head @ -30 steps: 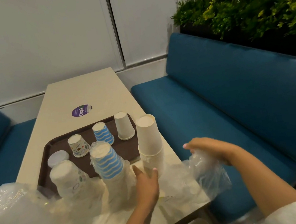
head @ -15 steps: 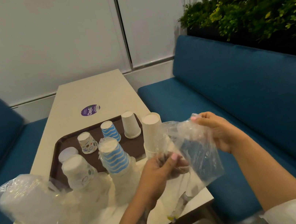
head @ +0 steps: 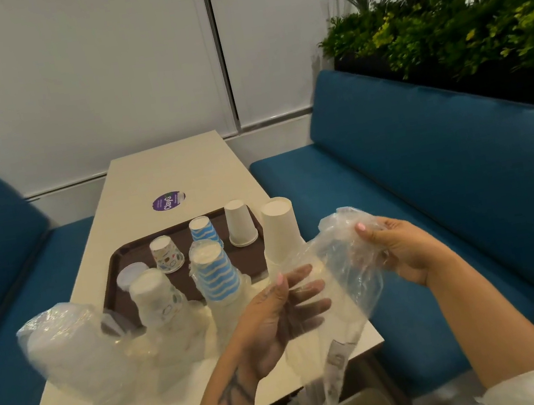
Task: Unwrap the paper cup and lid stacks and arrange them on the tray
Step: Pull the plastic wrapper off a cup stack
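Beige table [head: 167, 168], blue benches [head: 428, 178], white wall [head: 66, 76]

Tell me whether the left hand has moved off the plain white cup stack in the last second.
Yes. The left hand has left the base of the plain white cup stack and now sits nearer the table's front edge, against the empty plastic wrapper.
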{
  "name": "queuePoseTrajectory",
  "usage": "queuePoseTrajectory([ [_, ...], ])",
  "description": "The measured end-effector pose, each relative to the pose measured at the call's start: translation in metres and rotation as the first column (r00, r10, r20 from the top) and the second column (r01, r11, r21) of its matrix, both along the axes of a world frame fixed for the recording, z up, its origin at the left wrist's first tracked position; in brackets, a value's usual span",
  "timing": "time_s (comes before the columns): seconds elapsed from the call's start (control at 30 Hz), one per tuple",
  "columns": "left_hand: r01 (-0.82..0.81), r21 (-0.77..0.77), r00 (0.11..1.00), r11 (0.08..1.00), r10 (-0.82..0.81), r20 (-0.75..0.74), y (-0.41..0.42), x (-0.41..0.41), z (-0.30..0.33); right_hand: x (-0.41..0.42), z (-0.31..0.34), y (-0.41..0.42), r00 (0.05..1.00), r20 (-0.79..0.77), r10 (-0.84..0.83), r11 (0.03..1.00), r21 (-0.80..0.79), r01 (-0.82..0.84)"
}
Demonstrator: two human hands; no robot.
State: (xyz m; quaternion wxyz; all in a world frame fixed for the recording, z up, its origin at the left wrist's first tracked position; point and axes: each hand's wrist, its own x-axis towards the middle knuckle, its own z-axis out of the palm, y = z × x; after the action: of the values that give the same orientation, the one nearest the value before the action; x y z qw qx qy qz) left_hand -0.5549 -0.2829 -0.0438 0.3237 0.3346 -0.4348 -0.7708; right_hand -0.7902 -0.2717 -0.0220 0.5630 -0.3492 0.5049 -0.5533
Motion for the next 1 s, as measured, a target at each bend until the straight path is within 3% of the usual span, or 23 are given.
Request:
queuePoseTrajectory([
  [0.07, -0.035, 0.004, 0.987, 0.999, 0.034, 0.154, 0.003, 0.012, 0.001, 0.007, -0.001, 0.003, 0.999, 0.017, 0.039, 0.998, -0.04, -0.038],
  [0.13, -0.185, -0.058, 0.93, 0.981, 0.194, 0.313, 0.004, 0.02, 0.004, 0.017, 0.0, 0.005, 0.998, -0.007, 0.07, 0.996, -0.05, -0.071],
  [0.2, -0.365, -0.319, 0.82, 0.875, 0.464, 0.335, 0.006, 0.027, 0.011, 0.03, 0.002, 0.005, 0.995, -0.027, 0.096, 0.994, -0.042, -0.097],
  [0.27, -0.276, -0.63, 0.752, 0.726, 0.572, 0.328, 0.01, 0.031, 0.025, 0.047, 0.006, 0.006, 0.993, -0.038, 0.108, 0.994, -0.025, -0.109],
  [0.33, -0.055, -0.749, 0.704, 0.661, 0.557, 0.441, 0.011, 0.031, 0.038, 0.065, 0.01, 0.007, 0.984, -0.102, 0.144, 0.989, -0.011, -0.146],
  [0.43, 0.115, -0.732, 0.615, 0.671, 0.531, 0.583, 0.004, 0.028, 0.051, 0.089, 0.014, 0.01, 0.972, -0.157, 0.175, 0.983, -0.017, -0.18],
  [0.53, -0.004, -0.683, 0.684, 0.731, 0.5, 0.531, -0.008, 0.032, 0.062, 0.102, 0.013, 0.013, 0.991, -0.094, 0.099, 0.994, -0.027, -0.102],
  [0.73, -0.364, -0.476, 0.754, 0.801, 0.553, 0.355, -0.029, 0.055, 0.073, 0.114, -0.005, 0.022, 0.956, -0.122, 0.269, 0.958, 0.139, -0.252],
  [1.0, -0.334, -0.607, 0.622, 0.721, 0.653, 0.433, -0.052, 0.09, 0.08, 0.099, -0.013, 0.017, 0.97, -0.095, 0.225, 0.949, 0.245, -0.197],
])
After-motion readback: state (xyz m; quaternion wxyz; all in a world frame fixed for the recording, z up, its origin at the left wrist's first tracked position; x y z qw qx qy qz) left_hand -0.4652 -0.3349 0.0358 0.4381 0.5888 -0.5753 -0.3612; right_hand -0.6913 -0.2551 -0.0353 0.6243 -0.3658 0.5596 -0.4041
